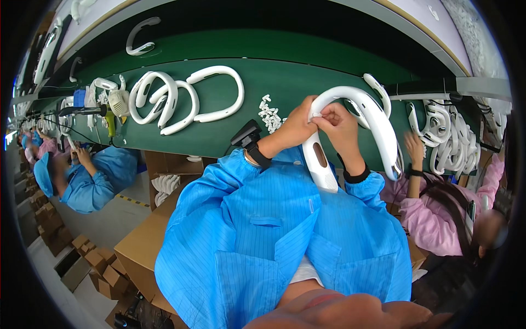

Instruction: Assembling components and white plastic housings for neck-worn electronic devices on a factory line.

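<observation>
A white U-shaped neck fan (378,118) is held up in front of my chest, its curve at the top and one perforated end pointing down toward me. My left hand (293,127) is closed around the side of its left arm, thumb and fingers near the upper part. Fingertips of my right hand (341,130) are pinched together against the same arm, just above a dark oval opening. Whatever lies between those fingertips is hidden. Left of my hands, a pile of small white plastic parts (268,114) rests on the green table (252,77).
Several white neck fans (222,115) lie to the left, and more are heaped at the right (457,142). A green-handled power screwdriver (111,123) is far left. Co-workers in pink (433,219) and blue (98,181) sit alongside. A cardboard box (145,238) stands below left.
</observation>
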Motion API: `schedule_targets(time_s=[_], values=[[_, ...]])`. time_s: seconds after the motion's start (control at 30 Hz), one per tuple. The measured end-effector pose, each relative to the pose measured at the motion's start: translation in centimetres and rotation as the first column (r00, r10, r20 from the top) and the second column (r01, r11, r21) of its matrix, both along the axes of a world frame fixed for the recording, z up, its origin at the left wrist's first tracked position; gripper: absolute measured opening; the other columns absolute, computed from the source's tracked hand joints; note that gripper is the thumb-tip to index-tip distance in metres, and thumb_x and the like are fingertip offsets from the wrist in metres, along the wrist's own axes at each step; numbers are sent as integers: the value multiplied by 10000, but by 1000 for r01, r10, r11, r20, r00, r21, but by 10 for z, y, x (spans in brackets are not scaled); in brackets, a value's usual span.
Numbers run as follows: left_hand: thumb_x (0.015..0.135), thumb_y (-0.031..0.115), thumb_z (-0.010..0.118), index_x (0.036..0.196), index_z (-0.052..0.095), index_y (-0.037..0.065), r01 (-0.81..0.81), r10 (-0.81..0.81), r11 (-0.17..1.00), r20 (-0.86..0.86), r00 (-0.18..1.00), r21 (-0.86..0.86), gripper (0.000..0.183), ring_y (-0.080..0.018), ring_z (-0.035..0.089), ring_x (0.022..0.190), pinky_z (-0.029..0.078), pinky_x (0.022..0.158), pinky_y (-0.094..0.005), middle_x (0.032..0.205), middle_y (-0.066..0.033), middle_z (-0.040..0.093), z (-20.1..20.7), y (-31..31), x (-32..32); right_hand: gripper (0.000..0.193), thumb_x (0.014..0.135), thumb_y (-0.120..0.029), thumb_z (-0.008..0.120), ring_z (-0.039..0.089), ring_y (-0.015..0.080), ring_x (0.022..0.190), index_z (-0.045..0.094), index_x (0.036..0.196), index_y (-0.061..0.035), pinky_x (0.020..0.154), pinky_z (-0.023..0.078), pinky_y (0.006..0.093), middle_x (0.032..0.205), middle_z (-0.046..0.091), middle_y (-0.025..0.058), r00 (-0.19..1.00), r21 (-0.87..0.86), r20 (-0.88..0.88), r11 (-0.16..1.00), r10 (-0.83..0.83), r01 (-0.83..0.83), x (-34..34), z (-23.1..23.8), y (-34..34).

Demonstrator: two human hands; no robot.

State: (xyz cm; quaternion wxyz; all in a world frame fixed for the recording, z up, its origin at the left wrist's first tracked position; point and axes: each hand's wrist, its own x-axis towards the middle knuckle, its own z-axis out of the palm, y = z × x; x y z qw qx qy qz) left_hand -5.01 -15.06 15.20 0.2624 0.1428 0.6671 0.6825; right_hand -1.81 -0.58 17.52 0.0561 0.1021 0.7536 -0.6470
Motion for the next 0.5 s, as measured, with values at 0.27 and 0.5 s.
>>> schedule_targets(time_s=[0.27, 0.5], values=[[818, 64, 542, 1284, 355, -7, 5, -5, 1000, -18, 1000, 20, 507, -222, 569, 989, 462, 846, -329, 1089, -160, 550, -2, -5, -3, 193, 710, -81, 748, 622, 165, 618, 618, 841, -26, 545, 499, 267, 728, 634, 85, 899, 421, -437, 887, 17, 188, 6, -15, -14], [799, 36, 520, 1269, 346, -12, 29, -28, 1000, -90, 996, 7, 504, -324, 581, 978, 476, 808, -376, 1074, -232, 553, -3, -5, -9, 204, 717, -56, 719, 606, 270, 633, 615, 890, -26, 534, 494, 324, 769, 629, 103, 665, 644, -669, 706, 333, 295, -3, -29, -2]])
